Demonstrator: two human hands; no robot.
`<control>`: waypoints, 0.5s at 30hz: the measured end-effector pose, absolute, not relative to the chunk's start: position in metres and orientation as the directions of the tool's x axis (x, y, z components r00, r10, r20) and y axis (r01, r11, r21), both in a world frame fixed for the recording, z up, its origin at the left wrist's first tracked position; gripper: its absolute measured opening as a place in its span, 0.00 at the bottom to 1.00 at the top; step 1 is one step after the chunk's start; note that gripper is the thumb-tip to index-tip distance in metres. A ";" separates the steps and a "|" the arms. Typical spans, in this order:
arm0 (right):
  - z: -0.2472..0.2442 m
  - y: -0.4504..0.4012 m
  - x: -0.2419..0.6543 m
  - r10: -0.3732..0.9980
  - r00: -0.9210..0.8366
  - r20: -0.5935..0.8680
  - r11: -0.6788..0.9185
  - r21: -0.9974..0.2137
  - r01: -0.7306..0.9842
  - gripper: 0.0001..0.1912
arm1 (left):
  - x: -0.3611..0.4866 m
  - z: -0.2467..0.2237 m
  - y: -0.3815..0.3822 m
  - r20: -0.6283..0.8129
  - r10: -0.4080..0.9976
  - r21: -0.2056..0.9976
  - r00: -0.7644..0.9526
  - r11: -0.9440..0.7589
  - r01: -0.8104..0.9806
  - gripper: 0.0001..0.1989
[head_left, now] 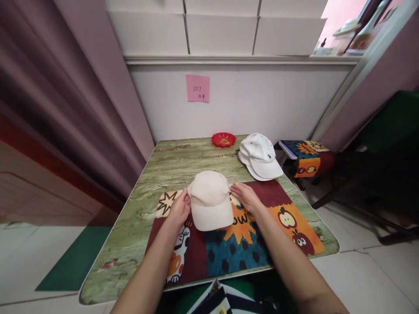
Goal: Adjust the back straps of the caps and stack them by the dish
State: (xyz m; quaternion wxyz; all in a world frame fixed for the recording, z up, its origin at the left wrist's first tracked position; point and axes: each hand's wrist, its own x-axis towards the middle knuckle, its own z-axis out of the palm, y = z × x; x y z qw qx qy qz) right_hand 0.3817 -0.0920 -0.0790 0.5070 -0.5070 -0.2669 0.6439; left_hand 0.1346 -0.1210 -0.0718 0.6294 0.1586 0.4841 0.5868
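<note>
A cream baseball cap (210,196) sits over the colourful patterned mat (229,257), its brim towards me. At the cap's left side, my left hand (181,207) has its fingers closed on the edge, the thumb tucked close to it. My right hand (245,195) lies at the cap's right side, fingers stretched out, the fingertips at its edge. Two white caps, one stacked on the other, rest at the back right of the table; the upper cap (260,150) has a small dark logo.
A red scalloped dish (223,139) stands at the back of the wood-patterned table (131,244). A pink note (198,88) is stuck on the wall. Right of the table, a phone (287,149) lies on a cloth-covered stool (306,169).
</note>
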 end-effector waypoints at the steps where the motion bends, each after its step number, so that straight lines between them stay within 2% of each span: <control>1: -0.086 -0.102 0.386 0.925 0.065 -0.375 -0.322 -0.862 -0.391 0.15 | 0.131 -0.076 -0.124 -0.420 0.897 0.771 -0.139 0.272 -0.576 0.07; 5: -0.097 -0.157 0.398 0.927 0.135 -0.350 -0.282 -0.887 -0.365 0.22 | 0.123 -0.077 -0.132 -0.436 0.896 0.774 -0.081 0.328 -0.542 0.10; 7: -0.097 -0.184 0.397 0.929 0.033 -0.369 -0.349 -0.902 -0.254 0.25 | 0.126 -0.074 -0.131 -0.462 0.885 0.743 -0.063 0.347 -0.573 0.08; 9: -0.093 -0.203 0.394 0.869 -0.096 -0.485 -0.493 -0.865 -0.094 0.31 | 0.131 -0.071 -0.128 -0.501 0.863 0.686 -0.059 0.355 -0.635 0.08; 11: -0.086 -0.214 0.389 0.805 -0.178 -0.566 -0.577 -0.817 -0.009 0.34 | 0.137 -0.068 -0.123 -0.543 0.837 0.638 -0.068 0.359 -0.681 0.08; 13: -0.079 -0.218 0.381 0.776 -0.228 -0.587 -0.613 -0.788 -0.059 0.35 | 0.143 -0.066 -0.117 -0.577 0.814 0.603 -0.072 0.364 -0.710 0.09; 15: -0.072 -0.219 0.373 0.783 -0.272 -0.560 -0.620 -0.741 -0.258 0.31 | 0.149 -0.063 -0.111 -0.585 0.807 0.580 -0.081 0.346 -0.738 0.12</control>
